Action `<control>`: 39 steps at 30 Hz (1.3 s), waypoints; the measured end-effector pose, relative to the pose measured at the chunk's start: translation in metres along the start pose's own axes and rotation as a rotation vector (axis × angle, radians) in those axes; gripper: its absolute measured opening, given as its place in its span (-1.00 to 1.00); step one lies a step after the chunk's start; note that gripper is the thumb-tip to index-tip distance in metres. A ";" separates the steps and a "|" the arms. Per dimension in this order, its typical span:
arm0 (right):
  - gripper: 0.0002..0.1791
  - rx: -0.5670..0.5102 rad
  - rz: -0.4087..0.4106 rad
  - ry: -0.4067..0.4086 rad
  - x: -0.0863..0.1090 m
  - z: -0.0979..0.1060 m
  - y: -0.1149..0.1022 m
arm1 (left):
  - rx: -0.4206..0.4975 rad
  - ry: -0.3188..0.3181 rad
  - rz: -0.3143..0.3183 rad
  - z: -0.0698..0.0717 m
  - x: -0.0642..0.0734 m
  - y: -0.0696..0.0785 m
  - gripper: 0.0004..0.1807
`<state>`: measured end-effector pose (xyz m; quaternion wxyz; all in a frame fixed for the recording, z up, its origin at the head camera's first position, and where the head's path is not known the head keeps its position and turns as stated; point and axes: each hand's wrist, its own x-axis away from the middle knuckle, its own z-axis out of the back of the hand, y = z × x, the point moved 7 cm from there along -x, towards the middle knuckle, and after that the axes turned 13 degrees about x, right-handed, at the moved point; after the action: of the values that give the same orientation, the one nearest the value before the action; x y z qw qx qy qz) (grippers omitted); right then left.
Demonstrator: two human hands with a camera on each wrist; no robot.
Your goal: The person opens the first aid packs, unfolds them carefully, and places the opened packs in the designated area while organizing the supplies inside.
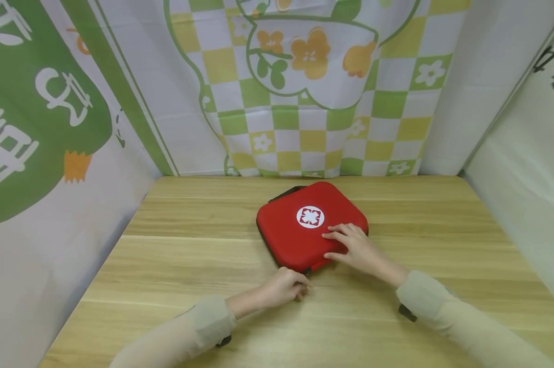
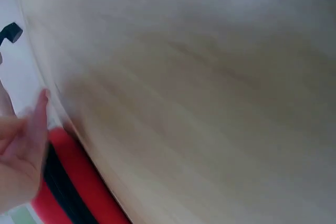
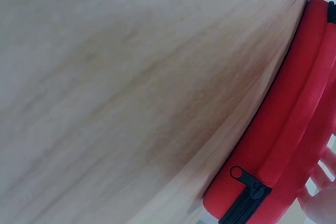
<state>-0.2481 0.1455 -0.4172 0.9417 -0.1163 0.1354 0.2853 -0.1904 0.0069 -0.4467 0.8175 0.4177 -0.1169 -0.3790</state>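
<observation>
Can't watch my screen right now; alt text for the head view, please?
A red case with a round white emblem lies on a wood-grain table. The person's right hand rests over its near right side, fingers spread; the left hand is at its near corner, fingers curled, any grip unclear.

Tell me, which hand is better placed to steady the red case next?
Probably the right hand: it rests on top of the red case, while the left hand is beside the near corner.

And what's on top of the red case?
The red case bears a round white emblem with red markings; the right grip is spread over part of its top, hiding the surface beneath.
</observation>
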 end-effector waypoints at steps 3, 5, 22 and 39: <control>-0.48 0.001 0.009 0.016 0.000 0.000 -0.003 | -0.154 -0.040 -0.090 -0.012 -0.006 0.018 -0.83; -0.47 0.001 0.016 0.018 -0.001 0.000 -0.004 | -0.237 -0.045 -0.130 -0.016 -0.010 0.028 -0.83; -0.66 -0.046 0.046 0.057 0.004 0.012 -0.007 | 0.039 0.209 -0.078 0.068 -0.018 0.013 -0.83; -0.56 -0.050 -0.049 0.228 0.017 0.040 -0.025 | 0.157 0.518 0.087 0.151 -0.021 -0.060 -0.73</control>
<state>-0.2131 0.1459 -0.3820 0.9237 -0.1747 0.2316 0.2502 -0.3125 -0.0896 -0.3962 0.8007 0.5574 0.0494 -0.2138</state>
